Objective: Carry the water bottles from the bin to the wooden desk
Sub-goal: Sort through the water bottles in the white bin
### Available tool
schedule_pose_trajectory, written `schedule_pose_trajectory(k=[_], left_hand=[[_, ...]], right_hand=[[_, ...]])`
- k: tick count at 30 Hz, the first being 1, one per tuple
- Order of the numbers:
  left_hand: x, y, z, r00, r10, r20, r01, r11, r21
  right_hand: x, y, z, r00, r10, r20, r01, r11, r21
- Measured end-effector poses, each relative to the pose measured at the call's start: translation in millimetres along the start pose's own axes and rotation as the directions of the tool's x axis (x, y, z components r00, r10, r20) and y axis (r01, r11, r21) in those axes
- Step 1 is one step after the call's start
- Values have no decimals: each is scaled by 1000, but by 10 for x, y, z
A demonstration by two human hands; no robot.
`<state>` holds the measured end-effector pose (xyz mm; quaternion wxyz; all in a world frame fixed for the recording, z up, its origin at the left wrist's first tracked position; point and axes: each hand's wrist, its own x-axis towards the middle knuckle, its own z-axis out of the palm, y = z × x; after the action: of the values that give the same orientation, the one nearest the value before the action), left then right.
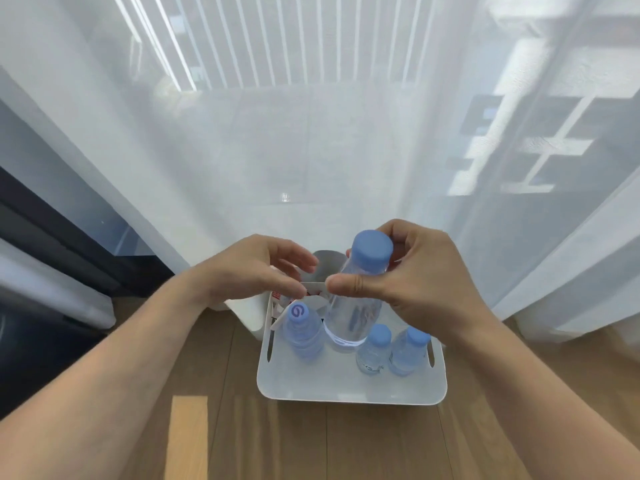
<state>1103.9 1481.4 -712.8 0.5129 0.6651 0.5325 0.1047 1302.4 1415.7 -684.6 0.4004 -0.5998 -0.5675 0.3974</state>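
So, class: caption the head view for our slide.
Right hand lifts a water bottle from the white bin; left hand hovers open.

Sheer white curtain (346,150), bright window, wooden floor (346,445)

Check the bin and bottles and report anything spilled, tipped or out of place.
Nothing is spilled or tipped. The right hand holds one water bottle by its neck above the white bin; three capped bottles stand upright inside. The only non-bottle item is some red-and-white packaging at the bin's far left corner, below the left hand.
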Motion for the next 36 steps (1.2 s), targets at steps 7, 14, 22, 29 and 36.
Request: schedule_pose_trajectory(k=[7, 14, 22, 29, 36], left_hand=[[-189, 265, 250, 984, 171, -49, -157, 964, 213], [-28, 79, 573, 975, 207, -82, -144, 865, 481], [251, -378, 1014, 994, 99, -39, -58, 815, 577], [300, -470, 1157, 999, 24, -48, 5, 844, 537], [391, -540, 1227, 995, -83, -57, 101, 837, 538]], right_hand=[[73, 11, 45, 998, -39, 52, 40, 999, -17], [103, 289, -86, 968, 137, 211, -80, 962, -261], [0, 983, 93, 902, 355, 248, -56, 664, -745], [-7, 1212, 295, 879, 406, 250, -3, 529, -849], [-24, 1092, 60, 960, 232, 159, -32, 651, -758]])
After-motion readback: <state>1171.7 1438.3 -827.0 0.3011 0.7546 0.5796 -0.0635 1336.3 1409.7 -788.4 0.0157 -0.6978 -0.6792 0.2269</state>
